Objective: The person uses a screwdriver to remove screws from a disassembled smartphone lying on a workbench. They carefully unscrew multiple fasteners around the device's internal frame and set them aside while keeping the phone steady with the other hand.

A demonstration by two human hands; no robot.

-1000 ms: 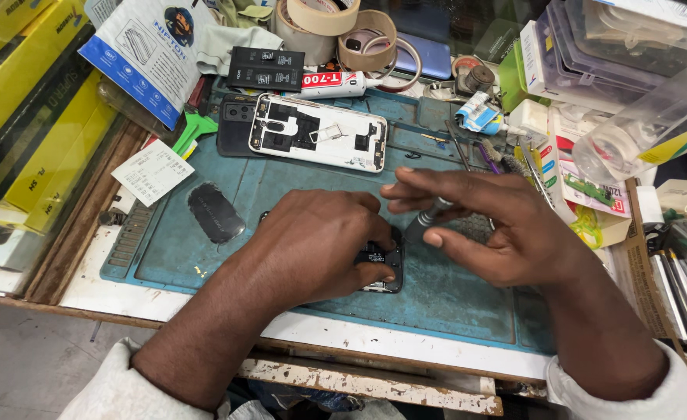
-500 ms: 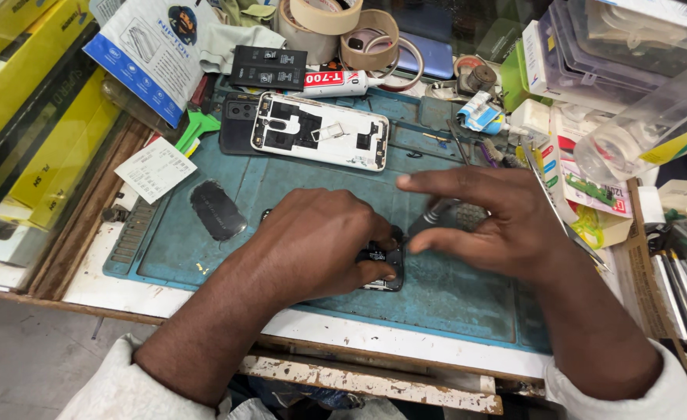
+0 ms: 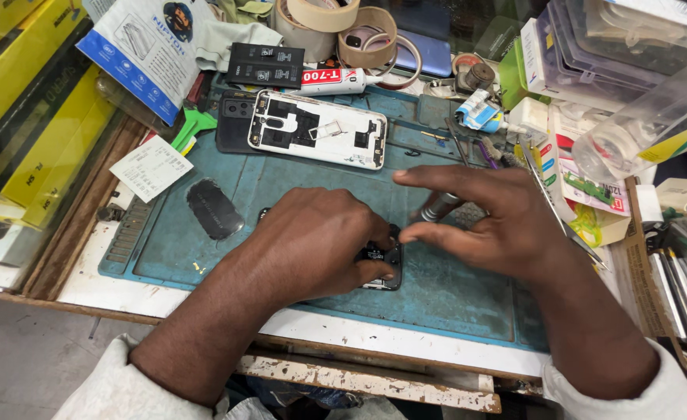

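Left hand [image 3: 312, 245] lies palm down over a dark phone [image 3: 381, 264] on the blue-green work mat [image 3: 452, 295], fingers curled round it and pressing it flat. Only the phone's right end shows past the knuckles, so its long axis seems to run left to right across the mat, though most of it is hidden. Right hand [image 3: 489, 225] sits just right of that end, thumb and fingers pinched on a small silver screwdriver [image 3: 439, 208] whose shaft slants from far right down toward the phone's exposed end.

Farther back on the mat lies an opened white phone frame [image 3: 318, 128], long side left to right, with a black phone back [image 3: 234, 120] at its left. A dark oval patch [image 3: 213, 208] rests left of the left hand. Tape rolls [image 3: 367, 35], a glue tube [image 3: 343, 78] and a paper slip [image 3: 150, 166] crowd the far and left edges.
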